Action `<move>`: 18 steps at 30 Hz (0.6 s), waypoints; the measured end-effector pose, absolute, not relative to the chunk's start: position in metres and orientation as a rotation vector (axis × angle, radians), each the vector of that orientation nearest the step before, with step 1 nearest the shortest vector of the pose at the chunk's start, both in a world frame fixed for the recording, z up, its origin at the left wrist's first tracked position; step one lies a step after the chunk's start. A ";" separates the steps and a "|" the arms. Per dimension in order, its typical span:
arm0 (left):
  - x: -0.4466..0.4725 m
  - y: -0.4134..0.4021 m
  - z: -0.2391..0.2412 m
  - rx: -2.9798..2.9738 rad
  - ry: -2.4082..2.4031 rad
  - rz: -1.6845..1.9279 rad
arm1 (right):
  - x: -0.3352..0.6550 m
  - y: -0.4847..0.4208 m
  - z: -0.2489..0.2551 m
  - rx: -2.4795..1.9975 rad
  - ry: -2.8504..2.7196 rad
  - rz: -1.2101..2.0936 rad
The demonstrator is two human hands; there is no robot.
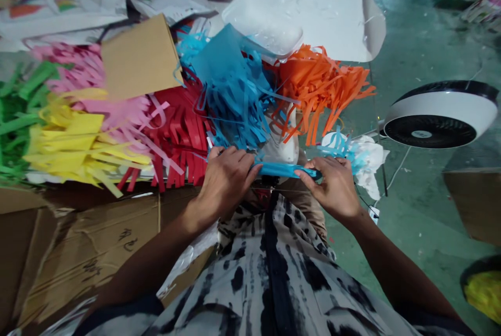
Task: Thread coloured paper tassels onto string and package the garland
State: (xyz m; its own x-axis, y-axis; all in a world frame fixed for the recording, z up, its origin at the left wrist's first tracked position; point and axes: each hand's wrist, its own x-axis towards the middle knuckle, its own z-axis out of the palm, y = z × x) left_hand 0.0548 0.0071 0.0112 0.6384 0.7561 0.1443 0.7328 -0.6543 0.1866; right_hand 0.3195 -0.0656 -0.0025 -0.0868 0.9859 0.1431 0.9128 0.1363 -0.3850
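A blue tissue-paper tassel (284,169) is stretched level between my hands, close in front of my body. My left hand (230,171) is closed around its left end. At its right end my right hand (332,184) pinches the twisted paper, and pale blue fringe (342,151) spills out beyond the fingers. Just past my hands lies a pile of blue fringed paper (235,85). Red fringed paper (178,132) is to its left, orange fringed paper (317,85) to its right.
Farther left are pink (125,117), yellow (74,143) and green fringed papers (19,117), with a cardboard square (141,59) on top. Printed packets (66,7) line the back. A white fan (438,114) stands at right. Cardboard boxes (94,247) sit below left.
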 end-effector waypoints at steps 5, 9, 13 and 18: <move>0.057 0.009 0.010 2.764 1.257 0.285 | 0.317 -0.063 0.001 -1.877 -2.072 0.269; 0.060 0.010 0.009 2.746 1.292 0.268 | 0.314 -0.061 0.004 -1.898 -2.092 0.264; 0.064 0.006 0.015 2.734 1.414 0.313 | 0.311 -0.058 0.006 -1.941 -2.124 0.255; 0.070 -0.011 0.020 2.905 1.145 0.756 | 0.308 -0.057 0.009 -1.975 -2.154 0.246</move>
State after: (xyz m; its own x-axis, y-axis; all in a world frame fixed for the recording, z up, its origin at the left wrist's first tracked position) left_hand 0.0700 -0.0110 0.0197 0.6357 0.6269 0.4505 0.6602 -0.7439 0.1036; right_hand 0.3083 -0.0575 0.0089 -0.0811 0.9959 0.0402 0.9612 0.0888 -0.2611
